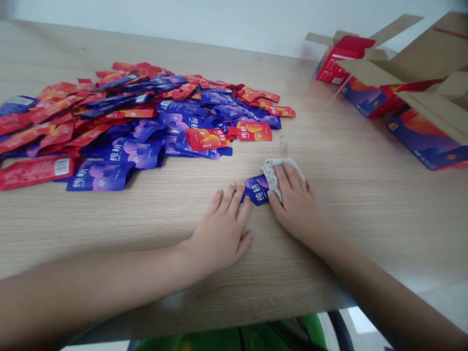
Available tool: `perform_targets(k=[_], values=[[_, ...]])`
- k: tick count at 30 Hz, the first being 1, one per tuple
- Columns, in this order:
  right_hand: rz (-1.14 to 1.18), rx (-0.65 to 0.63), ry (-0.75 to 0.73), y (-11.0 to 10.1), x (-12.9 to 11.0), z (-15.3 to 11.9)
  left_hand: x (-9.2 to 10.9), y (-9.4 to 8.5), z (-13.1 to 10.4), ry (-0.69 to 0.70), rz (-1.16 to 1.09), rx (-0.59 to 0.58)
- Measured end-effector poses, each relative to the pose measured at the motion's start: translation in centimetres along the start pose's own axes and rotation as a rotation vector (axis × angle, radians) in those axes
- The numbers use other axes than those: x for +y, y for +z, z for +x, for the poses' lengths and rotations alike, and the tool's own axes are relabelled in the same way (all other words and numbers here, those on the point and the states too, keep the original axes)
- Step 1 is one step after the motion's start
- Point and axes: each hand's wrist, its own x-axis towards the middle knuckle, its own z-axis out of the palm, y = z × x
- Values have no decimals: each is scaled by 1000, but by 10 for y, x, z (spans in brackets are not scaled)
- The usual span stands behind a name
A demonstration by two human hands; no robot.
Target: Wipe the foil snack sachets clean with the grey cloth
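Observation:
A blue pouch [257,189] with white characters lies flat on the wooden table [175,214]. My left hand [224,226] rests at the pouch's left end, its fingers apart and fingertips touching the edge. Over the right end, my right hand [295,202] presses a crumpled white cloth [272,170] against the pouch, fingers bent over the cloth. The cloth hides that end of the pouch. Beyond my left hand spreads a large heap of red and blue pouches [146,129], the nearest red one [254,131] just above the cloth's left side.
At the right back stand open cardboard boxes: a small red one [334,66], a blue and red one [373,97] and a larger one [427,139], flaps raised. A pale wall [219,24] runs behind the table. Green material [226,339] shows below the front edge.

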Motion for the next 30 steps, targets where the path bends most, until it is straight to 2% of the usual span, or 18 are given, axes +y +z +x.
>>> perform_targets(k=[5,7,11,13,19,21,24,26,28,30], values=[[48,-57,-251,-5,-23,-8,-1,1,0,11,1,6],[57,-63,-224,-6,-18,-5,-1,1,0,9,3,4],[26,-31,-2,-4,3,3,-1,-1,0,8,5,-5],[10,-12,37,-2,2,2,-1,-1,0,6,5,-3],[55,-64,-252,-6,-22,-8,-1,0,-1,12,-6,8],[62,-64,-223,-6,-15,-5,0,0,0,10,-10,11],[47,-29,-46,-4,4,2,0,-1,0,5,-8,9],[29,-6,33,-2,8,3,0,-1,0,2,-3,2],[14,1,7,-1,1,0,-1,-1,0,2,1,-1],[17,-19,-109,-2,-12,-4,-1,0,-1,4,1,2]])
